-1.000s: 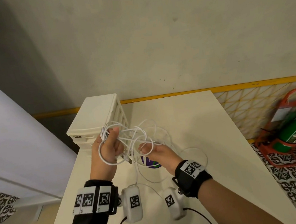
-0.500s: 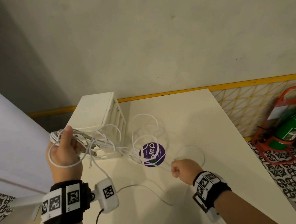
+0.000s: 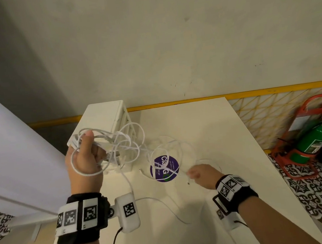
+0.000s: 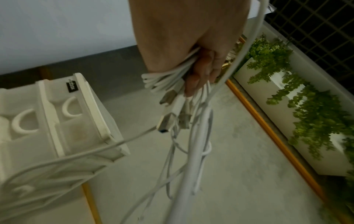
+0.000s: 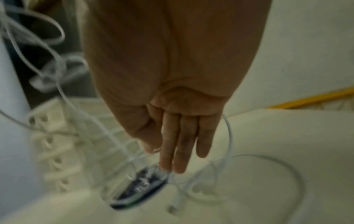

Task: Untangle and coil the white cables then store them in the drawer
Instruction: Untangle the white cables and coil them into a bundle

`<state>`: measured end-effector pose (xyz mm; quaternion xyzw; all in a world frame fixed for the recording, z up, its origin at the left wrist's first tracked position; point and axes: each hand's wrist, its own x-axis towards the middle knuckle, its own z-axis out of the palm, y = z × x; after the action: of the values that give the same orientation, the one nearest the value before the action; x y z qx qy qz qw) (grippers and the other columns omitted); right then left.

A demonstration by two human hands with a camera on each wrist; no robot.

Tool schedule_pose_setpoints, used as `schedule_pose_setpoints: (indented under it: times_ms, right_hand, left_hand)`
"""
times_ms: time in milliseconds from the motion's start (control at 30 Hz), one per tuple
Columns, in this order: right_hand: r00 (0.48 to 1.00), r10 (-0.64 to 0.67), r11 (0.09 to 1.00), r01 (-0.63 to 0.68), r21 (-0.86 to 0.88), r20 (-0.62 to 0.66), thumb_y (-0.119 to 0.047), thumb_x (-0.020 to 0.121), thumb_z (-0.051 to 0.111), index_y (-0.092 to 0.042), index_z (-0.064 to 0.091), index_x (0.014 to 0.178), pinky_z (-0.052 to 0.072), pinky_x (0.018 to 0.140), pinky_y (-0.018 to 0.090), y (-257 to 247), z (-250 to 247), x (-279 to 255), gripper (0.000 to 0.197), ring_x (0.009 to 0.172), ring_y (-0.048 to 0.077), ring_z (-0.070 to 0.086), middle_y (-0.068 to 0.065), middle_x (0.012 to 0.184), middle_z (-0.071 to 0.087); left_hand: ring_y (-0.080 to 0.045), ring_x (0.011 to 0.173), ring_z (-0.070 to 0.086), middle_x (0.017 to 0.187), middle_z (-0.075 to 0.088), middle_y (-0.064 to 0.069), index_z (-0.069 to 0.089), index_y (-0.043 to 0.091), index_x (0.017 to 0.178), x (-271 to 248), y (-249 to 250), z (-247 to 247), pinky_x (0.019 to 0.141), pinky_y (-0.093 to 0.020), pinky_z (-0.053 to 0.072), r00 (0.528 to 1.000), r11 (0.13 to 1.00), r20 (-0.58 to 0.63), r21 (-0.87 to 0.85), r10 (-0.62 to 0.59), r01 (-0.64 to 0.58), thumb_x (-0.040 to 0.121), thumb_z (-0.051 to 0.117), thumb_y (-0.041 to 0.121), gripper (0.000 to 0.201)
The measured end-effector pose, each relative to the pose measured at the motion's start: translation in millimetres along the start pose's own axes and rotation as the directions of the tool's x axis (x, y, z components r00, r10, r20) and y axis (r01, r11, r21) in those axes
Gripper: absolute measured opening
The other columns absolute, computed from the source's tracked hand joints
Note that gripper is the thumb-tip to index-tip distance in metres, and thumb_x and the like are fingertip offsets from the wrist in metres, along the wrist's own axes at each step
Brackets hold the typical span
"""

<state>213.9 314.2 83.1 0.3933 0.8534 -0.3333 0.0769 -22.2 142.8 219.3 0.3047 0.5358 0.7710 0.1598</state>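
Note:
My left hand [image 3: 86,154] is raised in front of the white drawer unit [image 3: 104,115] and grips a tangled bundle of white cables [image 3: 123,147]. The left wrist view shows the left hand [image 4: 199,72] with its fingers curled round several strands and USB plugs [image 4: 165,122] hanging below. Loops trail from the bundle down over a purple round sticker [image 3: 164,168]. My right hand [image 3: 192,174] is low over the table beside the sticker. The right hand [image 5: 172,159] keeps its fingers straight, tips at a thin strand [image 5: 229,136], blurred. A cable end [image 5: 173,209] lies just below.
The white table [image 3: 216,132] stands against a plain wall, the drawer unit at its back left corner. One loose cable [image 3: 164,202] runs across the near table. A green fire extinguisher [image 3: 315,138] in a red stand sits on the floor to the right.
My right hand has gone from a pulling fist to straight fingers and moved forward to the sticker. My left hand, still gripping the bundle, has shifted right and up toward the drawer unit.

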Motion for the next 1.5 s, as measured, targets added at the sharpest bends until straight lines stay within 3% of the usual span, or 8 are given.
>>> schedule_pose_setpoints:
  times_ms: [133,333,500,700,900,1167,1367,1500]
  right_hand:
    - [0.993,-0.061,0.701,0.115,0.704,-0.101,-0.012,0.092,0.055,-0.008,0.065,0.112,0.048,0.093,0.028,-44.6,-6.2,-0.7,0.023,0.1,0.015,0.063,0.01,0.109,0.067]
    - [0.971,0.022,0.528,0.19,0.828,-0.237,-0.015,0.087,0.064,-0.005,0.057,0.101,0.054,0.066,0.018,-75.8,-12.0,4.2,0.019,0.064,0.009,0.067,0.008,0.078,0.068]
    - [0.913,0.014,0.726,0.271,0.632,-0.407,-0.01,0.087,0.061,-0.005,0.065,0.114,0.054,0.081,0.029,-57.9,-15.6,7.4,0.027,0.071,0.017,0.069,0.01,0.082,0.072]
    - [0.829,-0.163,0.879,0.368,0.302,-0.535,-0.016,0.092,0.055,-0.013,0.069,0.109,0.044,0.077,0.017,-63.1,-28.3,-0.2,0.022,0.073,0.004,0.058,-0.008,0.083,0.066]
    - [0.758,-0.33,0.806,0.537,0.249,-0.563,-0.014,0.089,0.06,-0.016,0.073,0.101,0.046,0.069,0.019,-83.7,-30.1,-5.7,0.017,0.071,0.008,0.058,-0.003,0.082,0.064]
    - [0.756,-0.246,0.755,0.542,0.369,-0.606,-0.01,0.086,0.063,-0.017,0.075,0.093,0.055,0.071,0.03,-88.1,-39.3,-13.1,0.016,0.071,0.011,0.064,-0.008,0.076,0.065]
    - [0.708,0.351,0.708,0.228,0.668,-0.613,-0.011,0.092,0.051,-0.016,0.065,0.089,0.056,0.079,0.043,-21.1,-61.6,5.4,0.015,0.076,0.026,0.067,0.0,0.08,0.066]
    - [0.818,0.263,0.945,-0.113,0.307,-0.511,-0.008,0.092,0.045,-0.01,0.065,0.112,0.041,0.089,0.027,0.8,-59.5,7.7,0.028,0.11,0.027,0.057,0.009,0.119,0.063]
  left_hand:
    - [-0.013,0.043,0.034,0.049,0.038,0.004,0.041,0.018,0.061,-2.3,-0.8,15.4,0.045,-0.021,0.036,0.99,0.998,0.138,-0.056,0.003,0.005,0.097,0.046,0.016,0.037]
    - [-0.014,0.048,0.04,0.054,0.044,0.002,0.051,0.02,0.065,-9.2,1.1,9.8,0.05,-0.023,0.039,0.995,0.992,-0.001,0.075,-0.102,0.102,0.096,0.054,0.02,0.031]
    - [-0.03,0.07,0.058,0.078,0.059,-0.014,0.056,0.002,0.087,0.4,-14.3,-31.4,0.058,-0.031,0.046,0.965,0.651,-0.213,0.713,-0.154,0.261,0.09,0.062,0.033,0.031]
    - [-0.03,0.076,0.061,0.08,0.062,-0.013,0.063,0.003,0.084,-7.1,-35.6,-29.6,0.071,-0.035,0.046,0.995,0.243,0.088,0.967,-0.043,-0.075,0.083,0.066,0.047,0.044]
    - [-0.015,0.07,0.058,0.077,0.062,0.005,0.055,0.016,0.073,-19.7,-49.6,24.1,0.064,-0.03,0.046,0.875,0.4,0.395,0.877,-0.281,-0.267,0.07,0.055,0.074,0.058]
    - [-0.027,0.054,0.052,0.056,0.054,-0.008,0.053,0.008,0.064,-24.5,-67.4,39.1,0.056,-0.035,0.04,0.939,0.626,0.246,0.779,-0.239,-0.045,0.086,0.069,0.026,0.032]
    - [-0.019,0.052,0.051,0.059,0.06,-0.014,0.066,-0.009,0.075,-4.8,-46.7,6.0,0.046,-0.02,0.038,0.963,0.751,0.046,0.636,-0.266,0.177,0.087,0.067,0.014,0.026]
    - [-0.012,0.042,0.049,0.052,0.058,-0.008,0.067,-0.005,0.071,-7.0,-46.5,8.2,0.041,-0.018,0.035,0.963,0.712,0.087,0.691,-0.256,0.127,0.089,0.065,0.02,0.031]
